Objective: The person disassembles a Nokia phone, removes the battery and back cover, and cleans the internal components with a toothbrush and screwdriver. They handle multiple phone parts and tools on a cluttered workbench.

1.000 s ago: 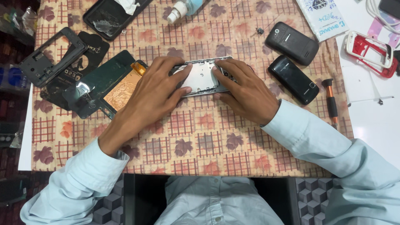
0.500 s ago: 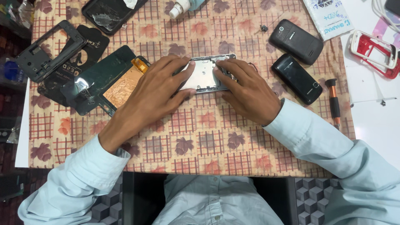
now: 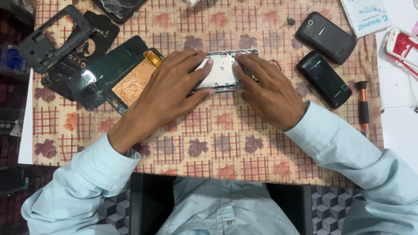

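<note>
Both hands press flat on a silver phone frame (image 3: 222,69) near the far edge of the cloth-covered table (image 3: 217,148): the left hand (image 3: 167,89) with fingers spread pins one end, the right hand (image 3: 267,91) pins the other, steadying it. 2 black phones (image 3: 325,56) and a screwdriver (image 3: 362,106) lie toward the right edge, a detached screen panel (image 3: 115,78) to the left.

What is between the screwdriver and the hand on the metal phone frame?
In the head view, a black phone lies between the screwdriver and the right hand.
</note>
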